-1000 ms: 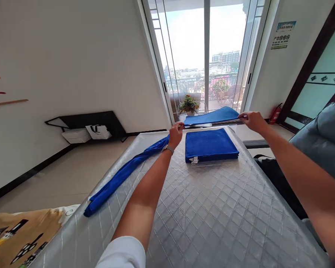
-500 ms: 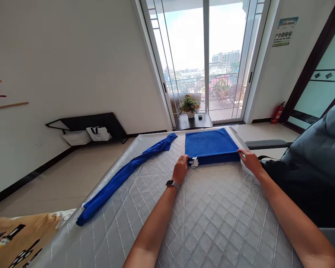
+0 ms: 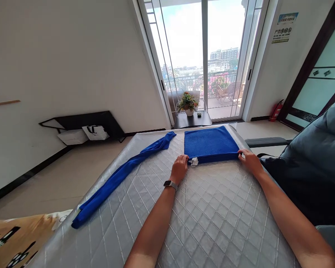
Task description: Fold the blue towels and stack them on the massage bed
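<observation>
A blue towel (image 3: 210, 141) lies spread as a rectangle at the far end of the quilted silver cover (image 3: 206, 208). Its near edge is raised a little, with white tags at the left corner. My left hand (image 3: 180, 166), with a watch on the wrist, pinches that near left corner. At the near right corner my right hand (image 3: 250, 162) grips the same edge between thumb and fingers. To the left, a second blue towel (image 3: 123, 173), bunched into a long strip, lies slantwise along the cover, apart from both hands.
A dark chair (image 3: 194, 120) bearing a flower pot (image 3: 189, 111) stands beyond the far edge, before the glass door. On the right is a dark padded seat (image 3: 321, 137). Patterned tan fabric (image 3: 25, 238) lies low on the left, a black rack (image 3: 86, 124) by the wall.
The towel's near edge has dropped slightly toward the cover, both hands still on its corners. The view has shifted a little.
</observation>
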A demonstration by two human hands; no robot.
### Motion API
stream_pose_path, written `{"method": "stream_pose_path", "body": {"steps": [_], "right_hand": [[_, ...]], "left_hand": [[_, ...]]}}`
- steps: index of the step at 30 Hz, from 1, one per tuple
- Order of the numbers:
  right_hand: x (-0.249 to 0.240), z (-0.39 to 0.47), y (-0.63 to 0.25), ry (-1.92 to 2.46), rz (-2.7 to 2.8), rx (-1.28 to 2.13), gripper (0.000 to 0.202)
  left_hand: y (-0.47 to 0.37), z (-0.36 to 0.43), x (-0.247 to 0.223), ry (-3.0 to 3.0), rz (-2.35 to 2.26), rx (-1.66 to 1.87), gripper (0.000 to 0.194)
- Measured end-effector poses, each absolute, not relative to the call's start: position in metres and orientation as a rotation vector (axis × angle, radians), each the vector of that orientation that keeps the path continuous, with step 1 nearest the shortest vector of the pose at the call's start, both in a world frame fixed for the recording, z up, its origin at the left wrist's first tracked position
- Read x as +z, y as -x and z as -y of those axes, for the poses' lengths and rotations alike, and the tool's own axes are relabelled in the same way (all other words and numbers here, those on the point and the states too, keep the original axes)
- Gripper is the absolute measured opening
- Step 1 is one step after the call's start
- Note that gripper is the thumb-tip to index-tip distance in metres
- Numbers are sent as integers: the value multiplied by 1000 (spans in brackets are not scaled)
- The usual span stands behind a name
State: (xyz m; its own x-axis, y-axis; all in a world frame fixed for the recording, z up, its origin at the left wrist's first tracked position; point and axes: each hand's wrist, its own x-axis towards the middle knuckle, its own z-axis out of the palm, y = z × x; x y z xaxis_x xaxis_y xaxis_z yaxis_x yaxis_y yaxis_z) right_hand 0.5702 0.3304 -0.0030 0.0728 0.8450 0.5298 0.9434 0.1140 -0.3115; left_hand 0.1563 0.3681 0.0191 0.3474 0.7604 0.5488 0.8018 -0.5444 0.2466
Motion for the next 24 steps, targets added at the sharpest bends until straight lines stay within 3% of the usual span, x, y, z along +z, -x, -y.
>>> {"method": "stream_pose_path", "body": {"steps": [7, 12, 16, 24], "right_hand": [[-2, -329, -567, 1805, 1814, -288, 26], [4, -328, -553, 1698, 1911, -465, 40], [-1, -331, -544, 1573, 2088, -346, 55], [-22, -338, -550, 1552, 2131, -263, 51]], "left_hand": [[-165, -365, 24, 2466, 1493, -692, 22], [-170, -362, 26, 2442, 1335, -835, 41], [-171, -363, 22, 2668, 1144, -772, 48], [-170, -367, 19, 2798, 1160, -787, 42]]}}
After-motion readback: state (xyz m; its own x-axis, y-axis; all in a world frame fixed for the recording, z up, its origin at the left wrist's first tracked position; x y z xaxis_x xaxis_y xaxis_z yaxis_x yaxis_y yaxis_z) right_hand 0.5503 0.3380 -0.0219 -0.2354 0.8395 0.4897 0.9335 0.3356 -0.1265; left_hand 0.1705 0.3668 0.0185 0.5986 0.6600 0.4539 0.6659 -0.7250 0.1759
